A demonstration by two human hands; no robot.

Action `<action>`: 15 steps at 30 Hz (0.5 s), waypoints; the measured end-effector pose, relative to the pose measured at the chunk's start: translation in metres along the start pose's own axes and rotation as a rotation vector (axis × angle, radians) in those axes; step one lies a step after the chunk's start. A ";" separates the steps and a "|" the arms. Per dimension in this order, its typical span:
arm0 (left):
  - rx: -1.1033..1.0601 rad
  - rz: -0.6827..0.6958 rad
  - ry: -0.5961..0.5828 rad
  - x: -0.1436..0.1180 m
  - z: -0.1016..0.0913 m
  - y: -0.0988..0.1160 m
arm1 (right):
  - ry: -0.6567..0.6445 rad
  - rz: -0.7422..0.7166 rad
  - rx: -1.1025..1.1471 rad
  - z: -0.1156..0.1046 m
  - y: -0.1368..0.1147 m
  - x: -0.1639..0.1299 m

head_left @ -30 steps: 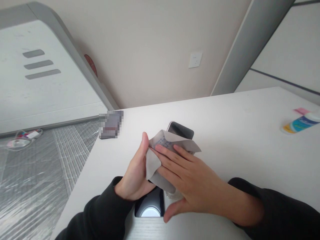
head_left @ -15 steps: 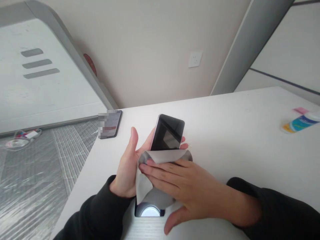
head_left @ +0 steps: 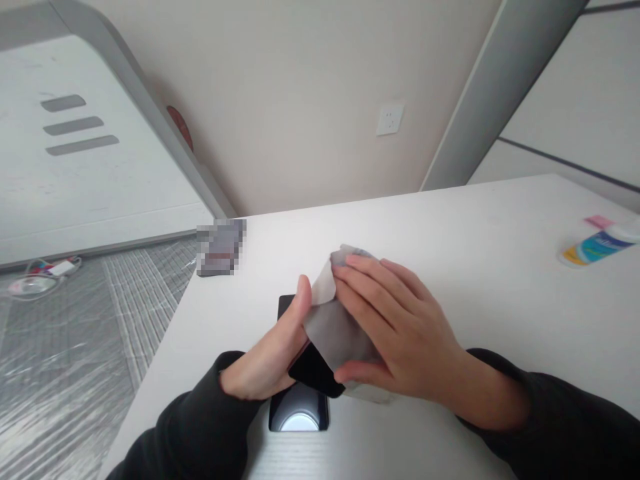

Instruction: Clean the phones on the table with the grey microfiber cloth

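A black-screened smartphone rests in my left hand, tilted, its lower corner showing. My left thumb points up along its side, and the other fingers are hidden beneath. My right hand presses a grey cloth over the phone's upper part, fingers together and bent over the cloth's far edge. The cloth hides most of the screen. Under my hands, a second dark smartphone lies flat on the white table, with a round light reflected in its glass.
Another phone, partly blurred out, lies at the table's left far edge. On the right stands a blue, white and yellow bottle beside a pink piece. A wall socket is behind. Cables lie on the floor at left.
My right hand and the cloth have moved away from me, up over the held phone's far end. The held phone has turned, baring its near corner, and the lying phone's far end now shows.
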State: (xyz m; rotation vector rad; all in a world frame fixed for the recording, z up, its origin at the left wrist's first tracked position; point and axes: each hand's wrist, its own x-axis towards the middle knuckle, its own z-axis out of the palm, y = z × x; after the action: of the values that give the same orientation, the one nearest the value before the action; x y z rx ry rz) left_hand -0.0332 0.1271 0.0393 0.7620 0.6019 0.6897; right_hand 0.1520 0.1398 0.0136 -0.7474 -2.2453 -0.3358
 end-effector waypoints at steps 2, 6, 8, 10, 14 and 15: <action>0.112 0.016 0.007 -0.001 -0.002 -0.002 | 0.014 0.072 0.030 0.000 0.005 0.000; 0.399 0.062 0.057 -0.004 -0.007 -0.001 | 0.026 0.190 0.107 0.004 0.012 -0.001; 0.497 0.099 0.068 -0.004 -0.008 0.001 | 0.026 0.212 0.127 0.006 0.013 -0.001; 0.519 0.140 0.042 -0.003 -0.008 0.001 | 0.024 0.215 0.126 0.006 0.012 -0.002; 0.463 0.222 0.105 0.002 -0.008 -0.004 | -0.015 0.190 0.091 0.007 0.006 -0.002; 0.422 0.228 0.145 0.004 -0.007 -0.006 | -0.034 0.184 0.077 0.009 0.004 -0.002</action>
State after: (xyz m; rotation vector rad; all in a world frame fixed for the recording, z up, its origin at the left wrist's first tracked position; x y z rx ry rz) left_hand -0.0339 0.1301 0.0295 1.1929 0.8146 0.8442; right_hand 0.1504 0.1457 0.0064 -0.9161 -2.1872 -0.1488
